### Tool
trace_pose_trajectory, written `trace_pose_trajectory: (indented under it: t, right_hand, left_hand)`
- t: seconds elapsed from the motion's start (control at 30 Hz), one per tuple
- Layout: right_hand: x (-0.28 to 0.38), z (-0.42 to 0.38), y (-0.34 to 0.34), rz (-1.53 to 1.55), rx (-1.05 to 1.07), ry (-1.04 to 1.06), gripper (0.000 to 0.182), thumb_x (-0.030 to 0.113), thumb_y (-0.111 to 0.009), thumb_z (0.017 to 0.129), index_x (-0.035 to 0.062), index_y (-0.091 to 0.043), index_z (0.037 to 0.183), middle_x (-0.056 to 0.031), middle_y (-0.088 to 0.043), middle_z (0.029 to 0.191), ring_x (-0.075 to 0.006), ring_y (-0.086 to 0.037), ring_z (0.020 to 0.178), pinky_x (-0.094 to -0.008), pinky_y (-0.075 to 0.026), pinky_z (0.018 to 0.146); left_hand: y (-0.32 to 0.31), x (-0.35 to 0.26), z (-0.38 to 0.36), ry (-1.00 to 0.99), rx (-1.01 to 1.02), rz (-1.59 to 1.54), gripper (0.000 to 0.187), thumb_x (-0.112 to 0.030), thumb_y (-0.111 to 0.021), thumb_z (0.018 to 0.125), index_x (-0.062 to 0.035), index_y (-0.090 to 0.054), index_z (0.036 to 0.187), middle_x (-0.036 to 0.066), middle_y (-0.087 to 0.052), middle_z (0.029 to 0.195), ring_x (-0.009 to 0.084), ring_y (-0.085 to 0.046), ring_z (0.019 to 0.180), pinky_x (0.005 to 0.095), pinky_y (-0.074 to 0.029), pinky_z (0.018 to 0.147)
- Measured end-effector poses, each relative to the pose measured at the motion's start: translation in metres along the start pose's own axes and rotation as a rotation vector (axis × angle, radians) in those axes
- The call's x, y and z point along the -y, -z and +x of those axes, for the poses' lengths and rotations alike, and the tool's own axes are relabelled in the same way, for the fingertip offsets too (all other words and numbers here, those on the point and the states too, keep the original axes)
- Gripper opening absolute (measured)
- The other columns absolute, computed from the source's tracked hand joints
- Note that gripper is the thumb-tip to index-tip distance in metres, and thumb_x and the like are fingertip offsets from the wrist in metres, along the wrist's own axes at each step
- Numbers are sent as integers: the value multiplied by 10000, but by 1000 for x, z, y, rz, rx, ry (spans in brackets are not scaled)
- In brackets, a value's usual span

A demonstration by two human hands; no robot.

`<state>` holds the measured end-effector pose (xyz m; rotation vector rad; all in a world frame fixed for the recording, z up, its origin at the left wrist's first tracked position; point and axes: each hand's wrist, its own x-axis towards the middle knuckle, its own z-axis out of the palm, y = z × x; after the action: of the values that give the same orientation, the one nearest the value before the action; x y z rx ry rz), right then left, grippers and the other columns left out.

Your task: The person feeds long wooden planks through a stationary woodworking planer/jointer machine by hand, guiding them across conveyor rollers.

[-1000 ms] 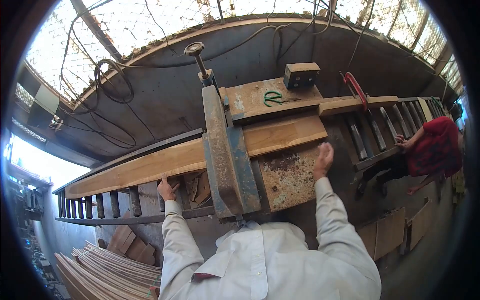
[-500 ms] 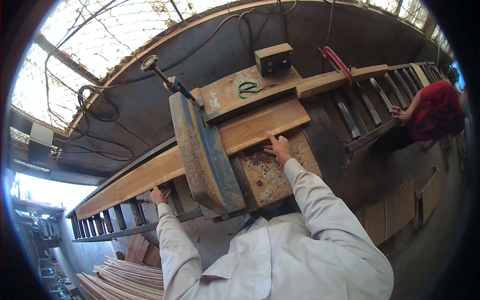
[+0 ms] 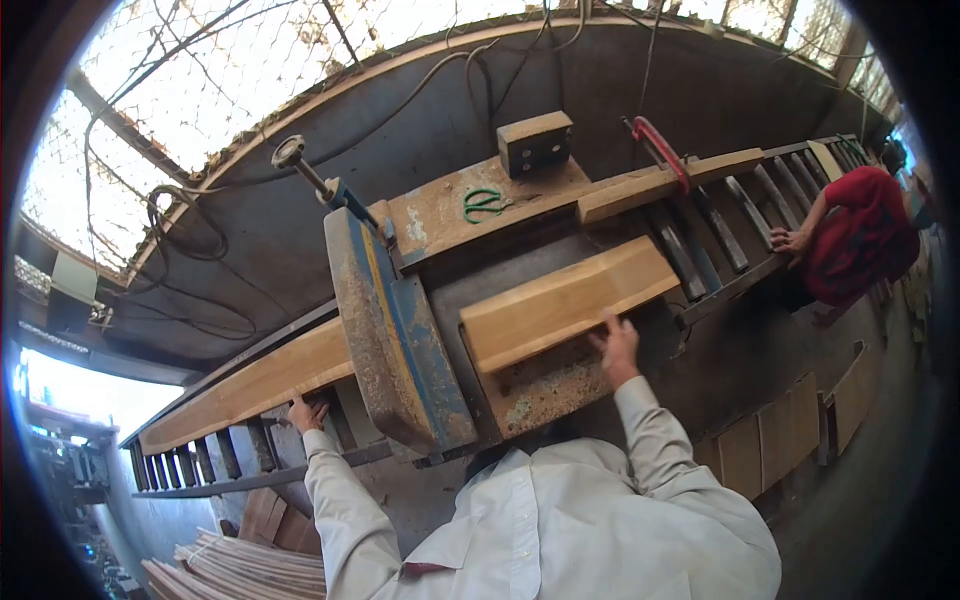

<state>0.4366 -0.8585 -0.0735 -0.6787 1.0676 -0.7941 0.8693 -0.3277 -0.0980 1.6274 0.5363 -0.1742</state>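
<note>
A long wooden board [image 3: 250, 383] lies on the roller bench to the left, running up to a machine with a blue-grey guard [image 3: 390, 330]. My left hand [image 3: 309, 414] is at the board's near edge, fingers bent against it. Right of the guard, a shorter wooden piece [image 3: 570, 300] sits apart from the long board, slightly askew on the worn machine table [image 3: 545, 398]. My right hand [image 3: 618, 352] is at the near edge of this piece, fingers apart, touching or almost touching it. Any blade is hidden by the guard.
A wooden fence with a red clamp [image 3: 660, 150] runs along the back. Green-handled scissors [image 3: 482, 205] and a bolted block [image 3: 535, 143] are behind the table. A person in red [image 3: 860, 235] stands at the right by the rollers [image 3: 720, 230]. Thin strips [image 3: 240, 565] lie lower left.
The shorter piece has moved right and towards me, away from the fence and the long board. My right hand has shifted right with it. My left hand remains at the long board.
</note>
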Motion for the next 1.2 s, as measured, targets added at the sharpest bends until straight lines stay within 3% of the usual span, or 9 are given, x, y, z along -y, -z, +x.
trace_pose_trajectory:
  t: [0.2, 0.33, 0.43, 0.53, 0.77, 0.93, 1.03, 1.07, 1.2]
  right_hand:
    - [111, 110, 95, 42, -288, 183, 281, 256, -692, 909, 62, -615, 1097, -51, -611, 1066, -198, -613, 946, -355, -546, 784]
    - [119, 137, 117, -230, -454, 746, 428, 269, -638, 957, -42, -542, 1234, -111, -585, 1216, -246, -579, 1067, -341, -455, 934]
    - [97, 41, 55, -479, -107, 800, 462, 281, -628, 969, -54, -527, 1271, -160, -595, 1264, -261, -552, 1203, -358, -422, 1024]
    - [46, 6, 49, -1157, 247, 913, 526, 275, -657, 920, -20, -498, 1325, -202, -468, 1432, -336, -435, 1348, -421, -349, 1120]
    - [27, 26, 25, -1336, 145, 942, 713, 375, -692, 873, 16, -408, 1419, -178, -369, 1523, -332, -307, 1434, -442, -228, 1199]
    - [28, 53, 7, -1495, 103, 942, 792, 514, -647, 872, 40, -381, 1448, -154, -326, 1554, -290, -260, 1464, -430, -165, 1221]
    - [28, 61, 2, -1519, 60, 885, 823, 574, -627, 863, 52, -383, 1450, -139, -327, 1558, -266, -233, 1477, -434, -130, 1227]
    - [29, 62, -3, -1518, 42, 866, 824, 585, -618, 867, 52, -385, 1451, -136, -326, 1559, -267, -223, 1481, -434, -119, 1227]
    - [30, 70, -22, -1513, -39, 816, 847, 644, -579, 869, 55, -394, 1449, -127, -325, 1564, -264, -200, 1490, -434, -89, 1225]
  left_hand:
    - [6, 2, -3, -6, 130, -83, 572, -519, -588, 945, 24, -597, 1126, 188, -689, 1025, 316, -695, 880, 432, -592, 738]
    - [17, 0, 1, -3, 156, -200, 509, -447, -587, 967, 31, -589, 1143, 190, -693, 1029, 317, -688, 954, 436, -572, 833]
    - [46, 16, 33, -190, 395, -328, 488, -405, -615, 955, 33, -581, 1167, 195, -687, 1073, 332, -674, 1005, 451, -550, 884]
    - [34, 20, 52, -40, 111, -305, 424, -319, -554, 999, 40, -548, 1224, 174, -637, 1163, 339, -628, 1077, 489, -511, 968]
    - [-22, 33, -11, -209, 40, -298, 455, -404, -635, 950, 33, -563, 1054, 170, -629, 999, 304, -661, 849, 441, -596, 700]
    - [-67, 22, -78, -284, 432, 567, 524, -417, -632, 953, 88, -570, 1081, 174, -639, 983, 273, -669, 877, 419, -602, 713]
    - [-57, -14, -123, -87, 428, 212, 560, -392, -621, 960, 124, -553, 1169, 202, -651, 1015, 294, -679, 935, 413, -603, 772]
    - [-30, 27, -58, 52, 548, -208, 549, -361, -593, 982, 123, -527, 1232, 224, -654, 1055, 320, -677, 981, 427, -588, 843]
    - [26, 28, 11, -26, 273, -421, 472, -346, -618, 978, 44, -546, 1233, 185, -664, 1110, 328, -682, 970, 431, -573, 871]
